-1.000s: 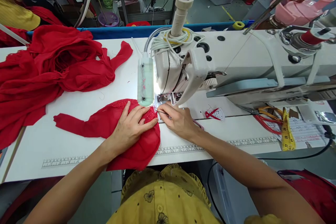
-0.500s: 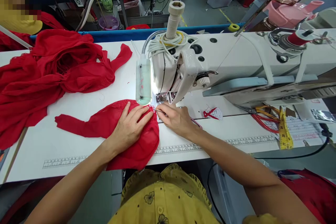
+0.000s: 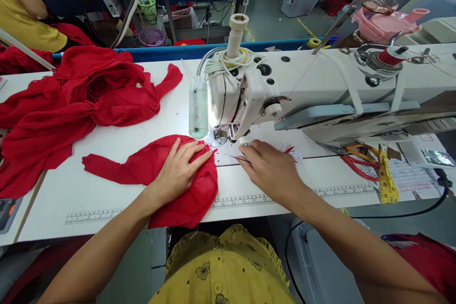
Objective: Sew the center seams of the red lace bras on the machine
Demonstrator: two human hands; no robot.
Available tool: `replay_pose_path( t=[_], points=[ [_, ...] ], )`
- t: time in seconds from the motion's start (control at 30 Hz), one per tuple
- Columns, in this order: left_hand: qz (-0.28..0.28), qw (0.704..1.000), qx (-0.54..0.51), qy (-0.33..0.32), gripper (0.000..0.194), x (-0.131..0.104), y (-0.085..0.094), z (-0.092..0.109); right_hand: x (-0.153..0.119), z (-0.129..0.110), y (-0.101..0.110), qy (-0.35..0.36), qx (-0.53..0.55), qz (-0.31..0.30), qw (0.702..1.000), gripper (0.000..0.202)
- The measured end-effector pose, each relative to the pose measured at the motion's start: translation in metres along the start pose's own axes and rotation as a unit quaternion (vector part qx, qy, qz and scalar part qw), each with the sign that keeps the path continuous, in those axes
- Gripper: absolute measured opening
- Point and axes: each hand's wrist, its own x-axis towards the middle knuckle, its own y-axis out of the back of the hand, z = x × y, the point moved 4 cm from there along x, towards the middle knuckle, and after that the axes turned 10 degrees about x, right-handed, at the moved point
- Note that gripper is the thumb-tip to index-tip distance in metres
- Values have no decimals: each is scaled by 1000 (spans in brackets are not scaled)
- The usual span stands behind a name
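My left hand (image 3: 180, 168) lies flat on a red fabric piece (image 3: 135, 164), fingers stretched out, pressing it to the table beside the needle area of a white sewing machine (image 3: 245, 90). The piece has a lacy edge and a long strap-like end pointing left. To the right of the fabric and apart from it, my right hand (image 3: 272, 168) is closed around small thread snips (image 3: 239, 158). Their thin metal blades point left; the handle is hidden in my palm. A short red tail stands out from the fabric's right edge.
A heap of red garments (image 3: 74, 104) covers the table's left. The machine's lamp (image 3: 198, 114) hangs close above my left fingers. Scissors (image 3: 335, 148) and a yellow tape measure (image 3: 386, 175) lie at right. A person in yellow (image 3: 30, 14) sits beyond.
My right hand has moved right, away from the fabric edge by the needle, with the snips in it. My left hand stays on the fabric. The view has shifted slightly.
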Motion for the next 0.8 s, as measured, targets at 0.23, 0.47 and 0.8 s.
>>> replay_pose_path(
  t=[0.23, 0.47, 0.8],
  points=[
    [11, 997, -70, 5, 56, -1, -1, -5, -50, 27, -6, -16, -101, 38, 994, 23],
    [4, 996, -84, 8, 54, -1, 1, -6, -34, 10, -11, 13, 37, 6, 999, 23],
    [2, 998, -70, 3, 54, 0, 0, -6, 6, -12, -7, -24, 115, -151, 982, 32]
  ],
)
